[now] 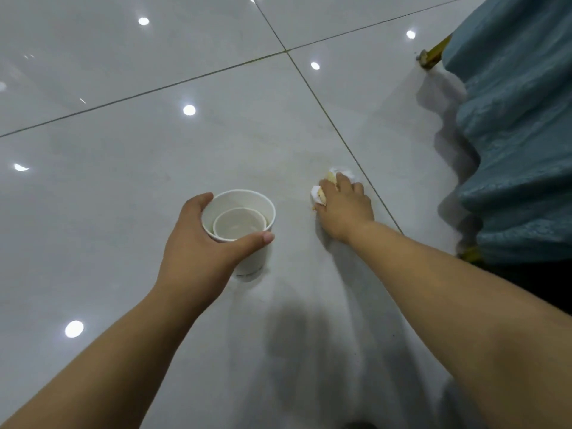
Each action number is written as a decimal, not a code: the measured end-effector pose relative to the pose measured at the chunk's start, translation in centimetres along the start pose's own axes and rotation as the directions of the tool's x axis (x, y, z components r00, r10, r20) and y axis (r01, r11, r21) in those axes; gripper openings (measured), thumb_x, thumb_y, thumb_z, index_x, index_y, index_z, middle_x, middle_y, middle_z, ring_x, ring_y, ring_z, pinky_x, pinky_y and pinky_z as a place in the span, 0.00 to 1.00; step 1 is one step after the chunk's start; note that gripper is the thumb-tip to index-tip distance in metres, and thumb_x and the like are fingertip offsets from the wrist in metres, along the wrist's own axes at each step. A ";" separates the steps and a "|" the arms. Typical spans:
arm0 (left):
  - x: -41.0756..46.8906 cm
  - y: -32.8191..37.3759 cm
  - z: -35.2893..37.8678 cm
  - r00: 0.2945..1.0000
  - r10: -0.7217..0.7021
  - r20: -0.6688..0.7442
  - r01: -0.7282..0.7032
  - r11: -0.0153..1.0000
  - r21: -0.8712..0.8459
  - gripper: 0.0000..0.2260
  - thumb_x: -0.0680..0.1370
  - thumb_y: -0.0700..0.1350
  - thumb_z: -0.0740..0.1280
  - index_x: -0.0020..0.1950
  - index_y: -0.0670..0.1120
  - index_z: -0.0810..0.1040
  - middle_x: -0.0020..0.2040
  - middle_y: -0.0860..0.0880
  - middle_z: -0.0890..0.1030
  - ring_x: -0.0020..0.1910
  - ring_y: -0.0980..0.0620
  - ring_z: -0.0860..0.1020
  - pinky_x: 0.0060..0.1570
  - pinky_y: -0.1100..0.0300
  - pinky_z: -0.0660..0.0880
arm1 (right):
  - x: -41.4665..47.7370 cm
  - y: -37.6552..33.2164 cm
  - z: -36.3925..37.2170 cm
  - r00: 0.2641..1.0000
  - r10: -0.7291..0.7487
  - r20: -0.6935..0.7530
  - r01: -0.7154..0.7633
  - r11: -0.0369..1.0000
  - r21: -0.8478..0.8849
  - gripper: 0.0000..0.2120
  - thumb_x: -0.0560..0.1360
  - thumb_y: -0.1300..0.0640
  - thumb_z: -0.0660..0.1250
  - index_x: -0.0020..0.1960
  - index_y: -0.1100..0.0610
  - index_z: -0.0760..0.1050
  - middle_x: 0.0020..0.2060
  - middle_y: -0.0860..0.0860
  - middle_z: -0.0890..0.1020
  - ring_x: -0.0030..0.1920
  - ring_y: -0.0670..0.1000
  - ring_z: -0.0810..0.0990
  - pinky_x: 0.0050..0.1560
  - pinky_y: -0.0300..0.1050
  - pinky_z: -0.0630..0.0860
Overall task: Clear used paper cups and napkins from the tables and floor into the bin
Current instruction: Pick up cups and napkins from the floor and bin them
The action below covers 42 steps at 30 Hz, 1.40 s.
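Left hand: from my remote seat I saw the left hand (198, 243) clasping the paper cup (258, 209) just under its rim, thumb across the near side, fingers curled round the far side, forearm reaching in from the lower left.
Paper cup: it stood upright, mouth up, with a smaller cup (240, 226) nested inside; it was low over the floor (123, 150), and I could not tell whether its base touched.
Right hand: the right hand (346, 209) lay palm down at the end of an outstretched arm, fingers bent over and clutching the napkin (317, 193).
Napkin: crumpled, white with a yellowish patch, it lay on the floor beside a tile joint, right of the paper cup and apart from it.
Right edge: a teal tablecloth (520, 134) hung in folds, with a gold table leg (431, 55) showing.
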State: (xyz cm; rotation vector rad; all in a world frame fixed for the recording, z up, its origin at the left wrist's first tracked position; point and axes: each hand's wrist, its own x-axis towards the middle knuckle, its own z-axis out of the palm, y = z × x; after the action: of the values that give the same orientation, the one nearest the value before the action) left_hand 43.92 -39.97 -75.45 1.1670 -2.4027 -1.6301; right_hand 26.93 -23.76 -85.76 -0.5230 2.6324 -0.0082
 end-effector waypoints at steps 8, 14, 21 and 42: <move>-1.4 -3.2 -2.0 0.999 -0.032 0.006 0.032 0.998 -0.051 0.40 0.62 0.55 0.78 0.70 0.51 0.66 0.59 0.56 0.72 0.55 0.53 0.73 0.49 0.60 0.68 | -7.0 -2.3 3.5 0.984 -0.175 -0.026 0.177 0.978 0.111 0.18 0.74 0.59 0.64 0.63 0.57 0.71 0.59 0.56 0.72 0.55 0.61 0.73 0.48 0.47 0.70; -3.5 -6.6 -5.1 0.996 -0.089 -0.031 0.085 0.991 -0.107 0.40 0.60 0.54 0.79 0.69 0.51 0.67 0.60 0.54 0.74 0.55 0.52 0.75 0.51 0.58 0.70 | -9.1 -5.0 2.6 0.989 -0.148 0.022 0.136 0.953 0.271 0.21 0.75 0.58 0.65 0.67 0.53 0.68 0.61 0.55 0.74 0.59 0.58 0.74 0.57 0.48 0.71; -6.4 -4.2 -9.9 0.991 -0.105 -0.081 0.093 0.985 -0.146 0.40 0.60 0.54 0.80 0.69 0.50 0.67 0.59 0.55 0.73 0.55 0.53 0.74 0.52 0.59 0.70 | -12.9 -10.6 -2.3 0.997 -0.048 -0.067 0.073 0.889 0.451 0.25 0.74 0.56 0.67 0.69 0.54 0.66 0.64 0.52 0.74 0.62 0.53 0.73 0.56 0.39 0.66; -30.9 37.7 -33.3 0.994 0.028 0.101 -0.003 0.969 -0.246 0.29 0.65 0.48 0.78 0.59 0.59 0.66 0.47 0.66 0.72 0.44 0.65 0.73 0.39 0.70 0.68 | -45.4 -15.0 -46.8 0.933 0.359 -0.036 -0.098 0.348 0.932 0.09 0.71 0.61 0.70 0.47 0.50 0.74 0.36 0.43 0.78 0.32 0.39 0.74 0.28 0.26 0.68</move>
State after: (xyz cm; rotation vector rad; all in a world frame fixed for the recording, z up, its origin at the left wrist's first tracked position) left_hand 58.13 -41.79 -18.16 1.0436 -2.1749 -1.9606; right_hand 49.50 -24.90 -22.76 0.3006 2.3431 -1.4761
